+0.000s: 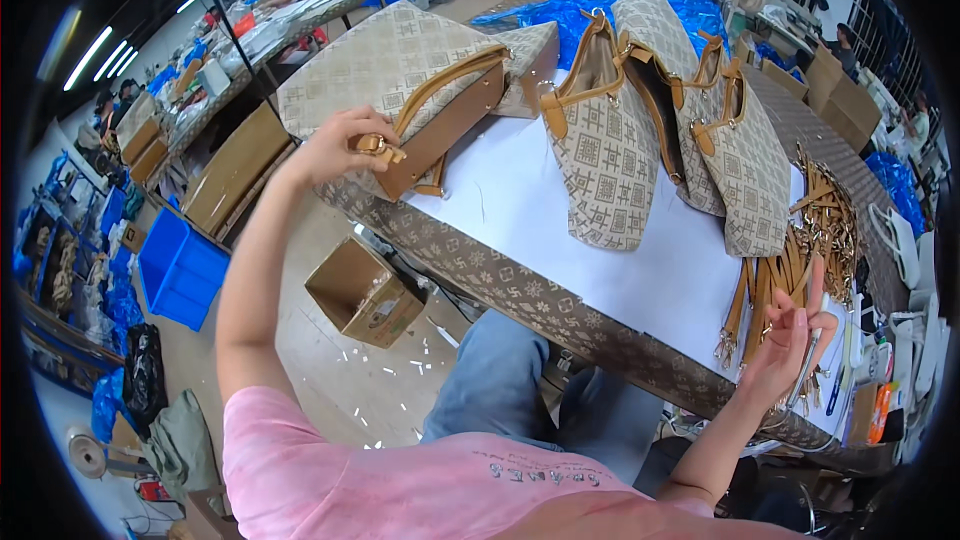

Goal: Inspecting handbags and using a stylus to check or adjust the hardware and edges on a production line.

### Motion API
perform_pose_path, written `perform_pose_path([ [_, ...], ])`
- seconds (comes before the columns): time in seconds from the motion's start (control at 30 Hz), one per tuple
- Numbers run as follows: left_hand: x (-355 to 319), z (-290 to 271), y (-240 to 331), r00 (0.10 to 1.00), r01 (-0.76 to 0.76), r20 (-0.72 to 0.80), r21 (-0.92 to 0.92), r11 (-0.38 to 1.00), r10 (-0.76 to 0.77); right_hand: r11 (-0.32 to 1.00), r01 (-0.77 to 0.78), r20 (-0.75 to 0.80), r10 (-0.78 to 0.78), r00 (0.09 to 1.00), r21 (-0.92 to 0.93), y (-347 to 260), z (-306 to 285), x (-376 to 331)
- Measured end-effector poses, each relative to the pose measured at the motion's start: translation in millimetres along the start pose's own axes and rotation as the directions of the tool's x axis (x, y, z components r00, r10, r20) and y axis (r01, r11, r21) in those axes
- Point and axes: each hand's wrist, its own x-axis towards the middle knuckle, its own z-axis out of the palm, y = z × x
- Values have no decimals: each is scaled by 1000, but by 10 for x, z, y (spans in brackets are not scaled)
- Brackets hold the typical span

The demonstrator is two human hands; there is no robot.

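Note:
My left hand (345,143) is closed round a tan strap end with a gold buckle (372,144), at the near corner of a patterned beige handbag (365,65). That bag lies on its side with its brown base facing right. Above the table's right end is my right hand (785,340), one finger raised and the others curled. A slim silver metal tool (808,365) runs along its palm; its kind cannot be made out. Close by lies a pile of tan straps (825,225) with metal clasps. Several more patterned handbags (615,160) stand in the middle, tan handles up.
White sheeting covers the worktable (510,190), whose front edge has a dark patterned cover (480,265). Blue plastic (540,12) lies behind the bags. Below left are an open cardboard box (360,290) and a blue bin (180,265). Other people sit at far tables.

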Motion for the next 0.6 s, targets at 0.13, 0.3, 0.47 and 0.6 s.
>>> perform_pose_path([
  [0.13, 666, -416, 57, 971, 176, 202, -246, 953, -127, 989, 130, -72, -135, 988, -69, 106, -143, 262],
  [0.3, 2434, 129, -65, 998, -28, -64, -19, 999, 27, 975, 197, -147, -210, 967, -98, 214, -251, 503],
  [0.47, 3730, 1478, -323, 936, 337, -152, 112, 935, -319, 961, 173, -250, -226, 941, -217, 283, -365, 542],
  [0.6, 3972, 2047, -566, 852, 508, -47, -160, 846, -521, 952, 152, -300, -232, 925, -265, 314, -590, 578],
])
